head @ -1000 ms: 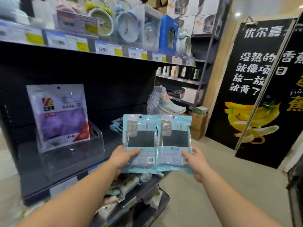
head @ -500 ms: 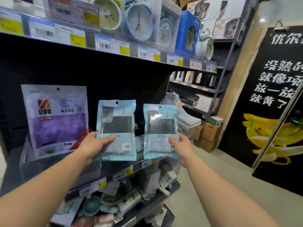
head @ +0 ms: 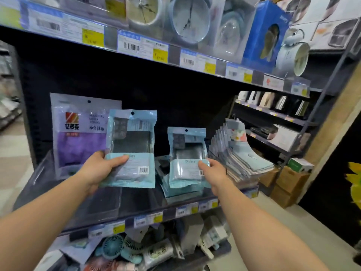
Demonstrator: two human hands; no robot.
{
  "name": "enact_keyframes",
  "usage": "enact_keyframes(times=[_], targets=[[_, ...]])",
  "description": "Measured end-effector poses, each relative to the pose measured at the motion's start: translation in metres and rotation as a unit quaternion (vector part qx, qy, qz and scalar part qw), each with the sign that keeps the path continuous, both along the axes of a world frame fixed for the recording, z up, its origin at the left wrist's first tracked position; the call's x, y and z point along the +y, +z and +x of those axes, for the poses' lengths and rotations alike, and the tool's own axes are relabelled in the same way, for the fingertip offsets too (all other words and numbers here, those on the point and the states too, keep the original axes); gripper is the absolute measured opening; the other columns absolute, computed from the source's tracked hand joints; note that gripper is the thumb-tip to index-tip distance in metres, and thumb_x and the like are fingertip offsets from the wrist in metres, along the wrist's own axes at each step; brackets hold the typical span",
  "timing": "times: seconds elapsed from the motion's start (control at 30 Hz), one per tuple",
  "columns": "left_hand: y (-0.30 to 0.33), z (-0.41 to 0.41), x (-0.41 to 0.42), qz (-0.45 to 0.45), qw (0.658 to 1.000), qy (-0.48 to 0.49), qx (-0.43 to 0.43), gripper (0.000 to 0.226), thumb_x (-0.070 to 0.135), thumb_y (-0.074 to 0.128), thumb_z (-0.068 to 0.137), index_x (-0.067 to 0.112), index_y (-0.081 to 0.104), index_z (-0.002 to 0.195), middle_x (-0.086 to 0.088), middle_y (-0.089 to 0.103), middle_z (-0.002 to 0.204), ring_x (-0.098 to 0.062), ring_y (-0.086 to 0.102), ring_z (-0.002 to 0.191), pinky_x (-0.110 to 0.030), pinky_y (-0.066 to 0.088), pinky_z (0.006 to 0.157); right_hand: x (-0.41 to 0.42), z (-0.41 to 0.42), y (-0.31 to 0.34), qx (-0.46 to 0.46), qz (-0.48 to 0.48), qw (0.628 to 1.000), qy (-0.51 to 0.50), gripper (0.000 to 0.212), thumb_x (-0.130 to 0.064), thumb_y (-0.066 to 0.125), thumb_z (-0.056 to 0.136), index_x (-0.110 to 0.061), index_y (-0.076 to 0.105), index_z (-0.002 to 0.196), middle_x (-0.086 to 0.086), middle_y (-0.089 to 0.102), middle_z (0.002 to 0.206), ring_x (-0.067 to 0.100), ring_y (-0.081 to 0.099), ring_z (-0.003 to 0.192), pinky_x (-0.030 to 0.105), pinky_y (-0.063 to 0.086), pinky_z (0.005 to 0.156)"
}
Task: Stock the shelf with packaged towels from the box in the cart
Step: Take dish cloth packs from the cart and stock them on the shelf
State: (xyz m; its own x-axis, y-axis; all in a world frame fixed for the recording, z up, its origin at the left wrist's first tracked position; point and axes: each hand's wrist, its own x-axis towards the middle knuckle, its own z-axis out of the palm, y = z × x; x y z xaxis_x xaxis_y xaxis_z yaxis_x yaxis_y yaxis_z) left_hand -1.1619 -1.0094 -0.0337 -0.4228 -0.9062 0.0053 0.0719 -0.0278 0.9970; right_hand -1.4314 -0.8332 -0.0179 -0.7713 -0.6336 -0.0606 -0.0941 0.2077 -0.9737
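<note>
Towel packs are up at the shelf (head: pixel 148 210): the left hand (head: pixel 95 171) holds one pack (head: pixel 131 147) just beside the purple pack (head: pixel 78 133), and the right hand (head: pixel 214 173) holds another (head: pixel 186 157) over the flat stack (head: pixel 179 190) (same blue packaging). Slick film could slide from either grip, or the stack may topple.

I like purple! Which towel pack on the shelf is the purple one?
The big purple pack standing at the shelf's left, behind the left hand's teal pack. The packs in both hands are teal.
</note>
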Motion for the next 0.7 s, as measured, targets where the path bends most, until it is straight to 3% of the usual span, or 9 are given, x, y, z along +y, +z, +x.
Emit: enact_keyframes(times=[0.07, 0.17, 0.27, 0.3, 0.4, 0.5, 0.6, 0.7], targets=[[0.005, 0.0, 0.004, 0.002, 1.0, 0.021, 0.006, 0.042, 0.017, 0.08, 0.08, 0.001, 0.062, 0.114, -0.017, 0.074, 0.102, -0.027, 0.071, 0.086, -0.036, 0.057, 0.079, -0.014, -0.01, 0.002, 0.011, 0.005, 1.0, 0.025, 0.029, -0.019, 0.062, 0.097, -0.01, 0.059, 0.124, 0.007, 0.068, 0.108, 0.017, 0.065, 0.086, 0.025, 0.051, 0.065], [0.01, 0.002, 0.007, 0.0, 0.999, 0.045, -0.004, 0.077, 0.04, 0.094, 0.053, 0.004, 0.063, 0.114, -0.015, 0.076, 0.103, -0.031, 0.073, 0.095, -0.049, 0.056, 0.094, -0.033, -0.025, 0.001, 0.021, 0.01, 0.999, 0.049, 0.046, -0.019, 0.064, 0.096, -0.006, 0.05, 0.138, 0.007, 0.062, 0.113, 0.021, 0.061, 0.094, 0.031, 0.047, 0.079], [0.006, -0.001, 0.007, 0.001, 0.998, 0.063, -0.001, 0.098, 0.051, 0.096, 0.035, 0.004, 0.063, 0.114, -0.015, 0.076, 0.102, -0.034, 0.073, 0.096, -0.053, 0.055, 0.094, -0.045, -0.036, -0.004, 0.033, 0.028, 0.997, 0.071, 0.05, -0.021, 0.064, 0.096, -0.007, 0.047, 0.141, 0.012, 0.06, 0.126, 0.024, 0.06, 0.1, 0.032, 0.046, 0.082], [0.009, -0.005, 0.013, 0.003, 0.998, 0.067, -0.002, 0.097, 0.05, 0.095, 0.037, 0.003, 0.061, 0.115, -0.016, 0.076, 0.103, -0.034, 0.073, 0.096, -0.053, 0.056, 0.093, -0.049, -0.04, -0.008, 0.033, 0.034, 0.996, 0.076, 0.049, -0.021, 0.064, 0.095, -0.007, 0.048, 0.14, 0.012, 0.061, 0.122, 0.024, 0.06, 0.098, 0.033, 0.047, 0.082], [0.012, -0.012, 0.026, 0.006, 0.997, 0.083, -0.003, 0.065, 0.031, 0.088, 0.066, 0.002, 0.057, 0.115, -0.018, 0.075, 0.104, -0.034, 0.073, 0.094, -0.05, 0.057, 0.091, -0.055, -0.043, -0.019, 0.03, 0.059, 0.994, 0.088, 0.047, -0.019, 0.065, 0.095, -0.006, 0.05, 0.138, 0.009, 0.062, 0.108, 0.025, 0.061, 0.094, 0.036, 0.05, 0.084], [0.007, -0.019, 0.032, 0.006, 0.994, 0.107, -0.001, 0.068, 0.035, 0.087, 0.062, 0.003, 0.059, 0.114, -0.017, 0.075, 0.102, -0.034, 0.073, 0.094, -0.05, 0.057, 0.09, -0.058, -0.047, -0.028, 0.04, 0.09, 0.99, 0.106, 0.048, -0.02, 0.065, 0.094, -0.004, 0.05, 0.137, 0.013, 0.062, 0.117, 0.027, 0.061, 0.104, 0.036, 0.05, 0.091], [0.004, -0.028, 0.04, 0.006, 0.992, 0.124, 0.002, 0.049, 0.024, 0.083, 0.077, 0.002, 0.059, 0.114, -0.017, 0.075, 0.102, -0.033, 0.073, 0.093, -0.042, 0.058, 0.082, -0.058, -0.047, -0.031, 0.076, 0.131, 0.979, 0.136, 0.044, -0.024, 0.064, 0.095, -0.002, 0.054, 0.131, 0.01, 0.062, 0.107, 0.027, 0.062, 0.101, 0.038, 0.052, 0.092], [0.004, -0.038, 0.048, 0.003, 0.991, 0.131, 0.0, 0.041, 0.02, 0.08, 0.082, 0.004, 0.058, 0.112, -0.016, 0.075, 0.101, -0.029, 0.072, 0.088, -0.035, 0.055, 0.071, -0.057, -0.05, -0.029, 0.11, 0.156, 0.971, 0.146, 0.046, -0.026, 0.062, 0.096, -0.004, 0.051, 0.135, 0.013, 0.063, 0.117, 0.026, 0.061, 0.1, 0.037, 0.051, 0.092]])
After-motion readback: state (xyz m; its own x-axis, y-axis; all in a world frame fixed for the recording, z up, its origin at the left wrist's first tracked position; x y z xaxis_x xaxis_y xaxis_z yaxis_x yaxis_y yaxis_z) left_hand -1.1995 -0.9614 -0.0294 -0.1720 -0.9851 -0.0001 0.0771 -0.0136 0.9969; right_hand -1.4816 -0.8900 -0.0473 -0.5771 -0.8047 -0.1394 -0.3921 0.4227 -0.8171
